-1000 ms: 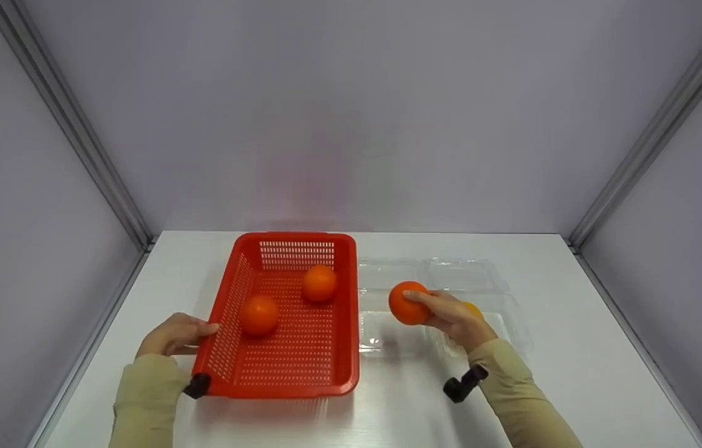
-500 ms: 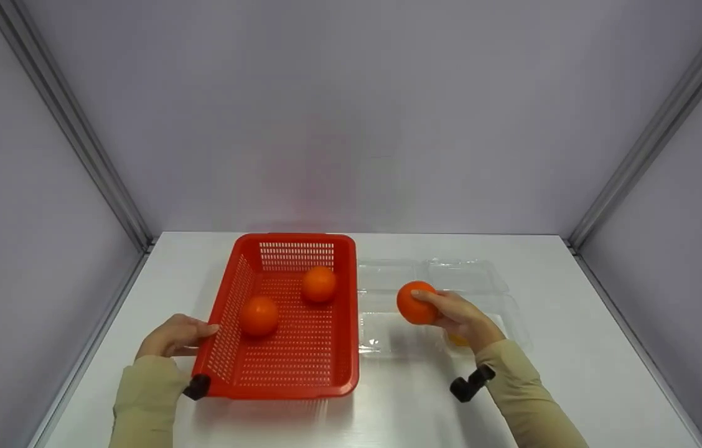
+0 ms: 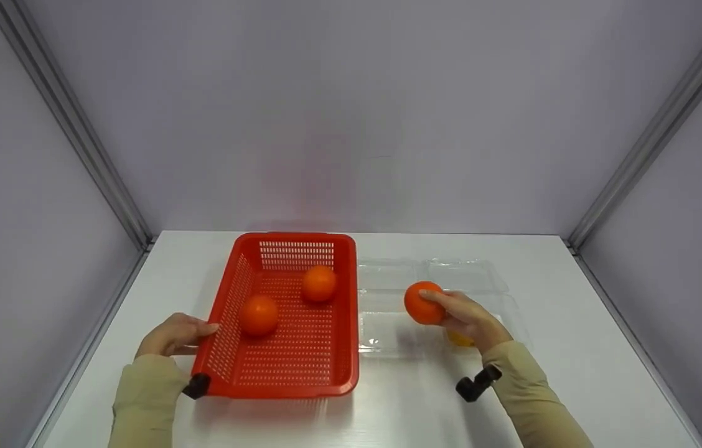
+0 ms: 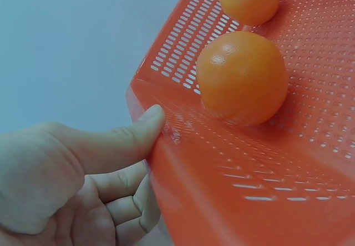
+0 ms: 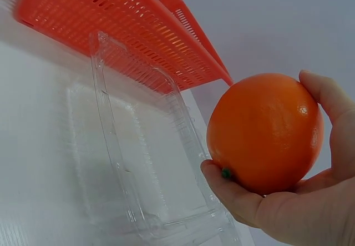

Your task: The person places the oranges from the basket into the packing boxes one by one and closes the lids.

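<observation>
My left hand [image 3: 173, 335] grips the left rim of a red plastic basket [image 3: 289, 392], thumb over the edge and fingers beneath. Inside the basket lie two oranges, one nearer [image 3: 259, 315] and one farther back [image 3: 319, 284]; both also show in the left wrist view. Above the clear containers, my right hand [image 3: 466, 314] holds another orange [image 3: 424, 303] between thumb and fingers. A small green stem mark shows on it in the right wrist view. Partly hidden under that hand, a yellow-orange fruit [image 3: 460, 338] sits in the right-hand clear container [image 3: 510, 311].
Clear plastic containers with lids stand right of the basket; the left one [image 3: 382, 333] touches or lies close to the basket's side. Pale walls enclose the white table [image 3: 587, 348] at the back and both sides.
My right hand has drifted slightly to the right with the orange, and more of the yellow-orange fruit's front side shows beneath it. My left hand and the basket have stayed still.
</observation>
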A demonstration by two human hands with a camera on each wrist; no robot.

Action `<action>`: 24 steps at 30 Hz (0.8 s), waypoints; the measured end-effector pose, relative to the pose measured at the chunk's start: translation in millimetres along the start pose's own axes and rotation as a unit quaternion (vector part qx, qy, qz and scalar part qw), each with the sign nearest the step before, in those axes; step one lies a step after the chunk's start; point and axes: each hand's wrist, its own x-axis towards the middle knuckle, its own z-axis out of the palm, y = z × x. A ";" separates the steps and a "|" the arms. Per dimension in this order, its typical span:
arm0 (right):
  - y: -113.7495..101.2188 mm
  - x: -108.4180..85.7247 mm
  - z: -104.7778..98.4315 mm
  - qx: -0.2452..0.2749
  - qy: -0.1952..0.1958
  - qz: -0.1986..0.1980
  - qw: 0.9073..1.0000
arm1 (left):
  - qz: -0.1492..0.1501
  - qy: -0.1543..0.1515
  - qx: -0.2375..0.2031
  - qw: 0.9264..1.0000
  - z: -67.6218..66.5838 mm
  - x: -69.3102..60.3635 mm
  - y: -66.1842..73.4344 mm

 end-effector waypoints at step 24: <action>-0.4 -9.5 -25.9 -0.032 0.006 0.010 0.999 | 0.007 -0.001 0.013 1.000 1.3 1.2 -0.2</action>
